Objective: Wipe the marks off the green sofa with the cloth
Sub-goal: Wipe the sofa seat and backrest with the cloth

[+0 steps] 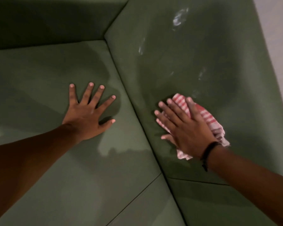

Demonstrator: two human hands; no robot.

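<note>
Forearms come in from the bottom corners, closest to my lens; only the head view to go on. Left hand [87, 118] is flat on the seat cushion [39, 88], palm down, fingers splayed wide, gripping nothing. Right hand [185, 128] is pressed palm down on the cloth [206, 118], fingers straight and slightly spread, laid over it rather than curled round it. I read a dark band [208, 152] on that wrist. Cloth is red-and-white striped, bunched, sticking out past the fingertips, along the far side of the hand and at the wrist. It sits on the wide green panel [219, 54] right of the seam, low on that panel and near the seam [137, 116] that runs diagonally between the two hands. Hands are well apart, one each side of that seam. Marks: whitish smears on the same panel above the cloth, the biggest one [180, 17] near the top, a thin streak [141, 48] below it, a fainter patch [202, 74] further right, and a faint one just beyond the cloth's top edge. None of them are under the cloth as far as I can see. Green sofa [47, 22] fills nearly the whole frame; a pale strip [281, 30] shows at the top right edge. Right hand is slightly motion-blurred.
</note>
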